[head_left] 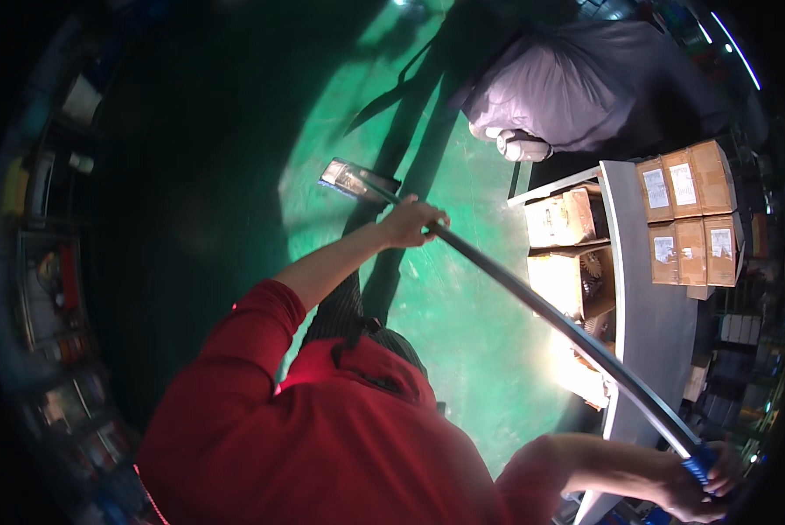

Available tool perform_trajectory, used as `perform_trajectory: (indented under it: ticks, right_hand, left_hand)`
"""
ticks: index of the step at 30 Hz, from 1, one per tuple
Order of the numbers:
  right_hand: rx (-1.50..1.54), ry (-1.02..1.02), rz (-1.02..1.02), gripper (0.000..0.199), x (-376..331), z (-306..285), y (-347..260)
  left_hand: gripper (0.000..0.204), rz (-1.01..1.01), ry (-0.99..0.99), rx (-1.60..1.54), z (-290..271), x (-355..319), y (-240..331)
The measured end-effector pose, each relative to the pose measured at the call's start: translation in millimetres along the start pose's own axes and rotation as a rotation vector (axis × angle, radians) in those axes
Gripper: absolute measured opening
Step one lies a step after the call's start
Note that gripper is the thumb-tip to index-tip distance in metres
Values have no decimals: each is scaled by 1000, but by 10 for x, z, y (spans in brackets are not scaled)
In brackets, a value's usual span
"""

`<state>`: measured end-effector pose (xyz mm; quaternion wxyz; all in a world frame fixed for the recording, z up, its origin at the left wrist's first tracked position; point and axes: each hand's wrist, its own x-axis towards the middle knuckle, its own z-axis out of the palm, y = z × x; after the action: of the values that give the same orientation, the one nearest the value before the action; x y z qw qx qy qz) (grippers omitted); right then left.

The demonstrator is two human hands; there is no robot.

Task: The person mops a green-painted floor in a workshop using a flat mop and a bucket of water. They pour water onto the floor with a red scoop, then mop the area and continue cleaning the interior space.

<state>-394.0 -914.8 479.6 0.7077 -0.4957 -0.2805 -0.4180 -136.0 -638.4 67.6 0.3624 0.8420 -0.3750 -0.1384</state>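
Slanting mop pole (543, 307) through left grip (410, 223), flat head (348, 178) beyond

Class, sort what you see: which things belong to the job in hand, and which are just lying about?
In use:
- long pole, held by left hand and right hand
- flat head at its far end

Lying about:
- taped cardboard boxes on grey bench
- open boxes beneath
- draped cover

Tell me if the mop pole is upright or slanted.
Slanted: the mop pole runs from its blue grip in the right hand, through the left hand, down to the flat head.
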Motion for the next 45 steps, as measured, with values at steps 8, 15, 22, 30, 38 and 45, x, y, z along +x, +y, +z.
perform_trajectory:
  ticks: [8,15,22,30,38,45]
  right_hand:
    - [-832,370,398,24,-797,-202,1513]
    - [-577,305,750,33,-1011,-576,1693]
    - [-730,507,768,15,-1237,-1134,1518]
    - [-1043,509,633,26,-1158,-1600,1120]
    - [-1534,1011,-125,26,-660,-1614,1063]
    - [-1352,1065,-18,32,-1104,-1453,883]
  left_hand:
    - [19,-248,-104,212,365,1080,-961]
    - [19,-298,-86,26,848,1620,-546]
    - [19,-123,-307,209,1725,2464,-604]
    - [23,-77,-313,14,2683,3317,236]
    - [25,94,-547,115,2687,3276,1214]
    - [13,99,-555,115,2079,2238,504]
